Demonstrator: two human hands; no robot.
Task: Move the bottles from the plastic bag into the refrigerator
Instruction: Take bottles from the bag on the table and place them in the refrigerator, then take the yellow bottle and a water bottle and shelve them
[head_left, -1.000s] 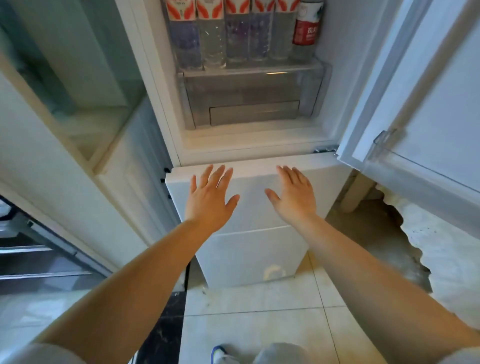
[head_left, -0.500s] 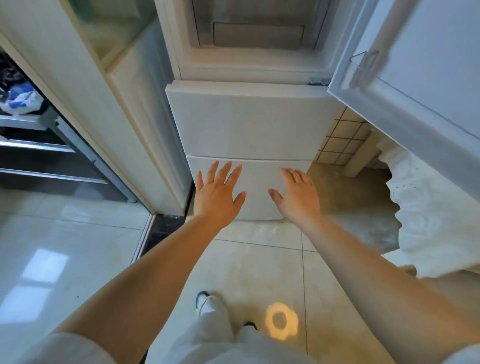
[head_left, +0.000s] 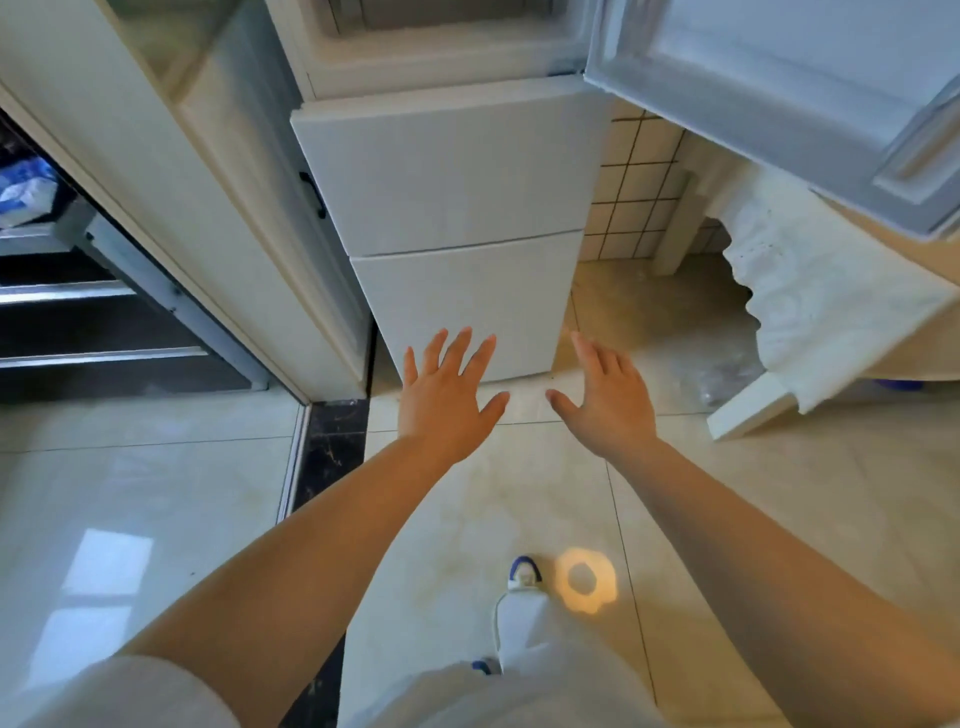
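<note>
The white refrigerator (head_left: 447, 197) stands ahead, its two lower drawer fronts closed. Its upper door (head_left: 779, 98) hangs open at the top right. The bottles inside are out of frame. My left hand (head_left: 447, 400) and my right hand (head_left: 608, 400) are stretched out side by side in front of the lowest drawer, palms down, fingers spread, holding nothing. A crumpled clear plastic bag (head_left: 722, 374) seems to lie on the floor at the right, under a table edge; its contents are too blurred to make out.
A tall cream cabinet (head_left: 171, 182) adjoins the refrigerator on the left, with dark metal shelving (head_left: 104, 322) beyond it. At the right a table under a white lace cloth (head_left: 831, 291) juts out. Glossy floor tiles (head_left: 156, 519) lie below; my shoe (head_left: 524, 571) shows.
My view has tilted further down and pulled back: the bottles and crisper have left the frame. Both hands stay empty and spread, now low before the bottom drawer.
</note>
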